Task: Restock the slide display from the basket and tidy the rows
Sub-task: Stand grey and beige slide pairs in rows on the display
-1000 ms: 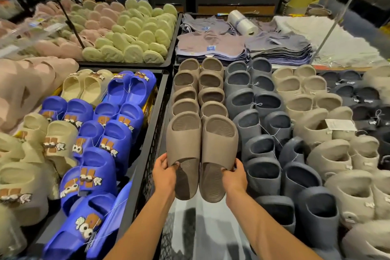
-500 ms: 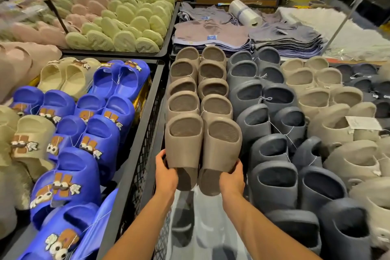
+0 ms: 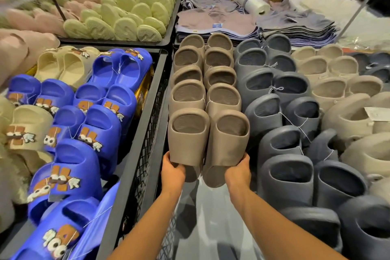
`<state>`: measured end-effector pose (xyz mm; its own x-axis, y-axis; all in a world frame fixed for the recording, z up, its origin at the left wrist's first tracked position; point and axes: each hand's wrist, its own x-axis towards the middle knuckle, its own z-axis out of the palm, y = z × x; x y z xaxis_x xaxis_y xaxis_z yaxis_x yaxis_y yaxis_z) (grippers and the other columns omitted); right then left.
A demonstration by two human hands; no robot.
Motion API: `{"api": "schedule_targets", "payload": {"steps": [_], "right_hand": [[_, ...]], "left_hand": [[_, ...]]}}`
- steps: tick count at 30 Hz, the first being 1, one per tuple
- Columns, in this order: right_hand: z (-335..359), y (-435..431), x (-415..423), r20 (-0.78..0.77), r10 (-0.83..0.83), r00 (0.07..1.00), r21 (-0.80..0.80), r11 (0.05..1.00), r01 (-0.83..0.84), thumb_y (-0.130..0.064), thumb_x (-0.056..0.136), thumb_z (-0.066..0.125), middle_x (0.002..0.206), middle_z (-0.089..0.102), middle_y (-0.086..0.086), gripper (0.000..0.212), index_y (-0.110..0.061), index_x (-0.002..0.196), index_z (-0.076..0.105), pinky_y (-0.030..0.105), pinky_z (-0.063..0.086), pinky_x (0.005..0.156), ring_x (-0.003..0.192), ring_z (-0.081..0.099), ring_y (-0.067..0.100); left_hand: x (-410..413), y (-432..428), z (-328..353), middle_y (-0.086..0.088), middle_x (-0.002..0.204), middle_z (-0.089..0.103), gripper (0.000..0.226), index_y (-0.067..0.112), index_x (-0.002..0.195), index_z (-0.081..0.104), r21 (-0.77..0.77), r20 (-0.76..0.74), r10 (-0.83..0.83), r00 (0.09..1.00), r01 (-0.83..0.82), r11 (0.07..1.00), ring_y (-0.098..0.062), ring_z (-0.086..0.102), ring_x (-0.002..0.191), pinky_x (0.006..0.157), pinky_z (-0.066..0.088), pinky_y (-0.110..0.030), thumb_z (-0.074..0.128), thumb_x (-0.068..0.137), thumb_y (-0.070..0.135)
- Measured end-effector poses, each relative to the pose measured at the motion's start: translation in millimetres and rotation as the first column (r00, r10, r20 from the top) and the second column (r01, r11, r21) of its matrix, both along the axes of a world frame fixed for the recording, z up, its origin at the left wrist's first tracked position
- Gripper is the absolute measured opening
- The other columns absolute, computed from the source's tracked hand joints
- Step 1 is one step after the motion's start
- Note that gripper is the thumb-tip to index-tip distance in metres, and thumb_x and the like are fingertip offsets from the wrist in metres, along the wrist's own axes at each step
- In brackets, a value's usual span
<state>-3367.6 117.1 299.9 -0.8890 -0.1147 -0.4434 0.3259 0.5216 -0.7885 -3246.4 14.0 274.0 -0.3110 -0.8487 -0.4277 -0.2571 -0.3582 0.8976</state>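
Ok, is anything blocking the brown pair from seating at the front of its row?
Nothing visible. The brown pair, held at the heels by the left hand and right hand, sits against the brown row behind it. The grey slides stand alongside, not in its path.

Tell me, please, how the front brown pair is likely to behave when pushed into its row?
Probably light: the left hand and right hand hold the front brown pair by its heels alone. Likely stiffish foam, since the thick straps hold their arch. Propped against the brown row behind, it may tip back if released.
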Motion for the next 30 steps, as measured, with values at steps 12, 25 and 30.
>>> {"api": "schedule_targets", "payload": {"steps": [12,25,30], "right_hand": [[-3,13,13,-0.009,0.047,0.999,-0.060,0.997,-0.048,-0.006,0.086,0.060,0.119,0.059,0.011,0.053,-0.015,0.135,0.041,0.037,0.049,0.086,0.095,0.057,0.020],[-6,8,13,0.238,-0.014,0.971,0.036,0.999,0.005,-0.031,0.089,0.065,0.148,0.037,0.013,0.085,-0.021,0.153,0.009,0.052,0.038,0.110,0.130,0.042,0.038],[-10,7,21,0.276,-0.051,0.960,0.075,0.997,0.031,-0.034,0.085,0.067,0.144,0.043,0.014,0.079,-0.016,0.149,0.024,0.050,0.038,0.109,0.127,0.046,0.038]], "left_hand": [[-1,2,-4,0.002,0.105,0.065,0.057,0.016,0.123,0.047,0.027,-0.054,0.003,0.999,-0.001,1.000,-0.019,0.063,0.102,0.092,0.049,-0.036,0.080,0.078,0.008],[1,10,-10,-0.001,0.107,0.063,0.058,0.013,0.123,0.048,0.016,0.043,-0.018,0.999,0.018,1.000,-0.021,0.062,0.098,0.084,0.048,-0.031,0.081,0.076,0.011],[3,15,-8,-0.007,0.101,0.062,0.044,0.013,0.112,0.046,0.066,0.103,-0.023,0.994,0.016,0.998,-0.024,0.060,0.094,0.084,0.045,-0.029,0.077,0.080,0.006]]}}
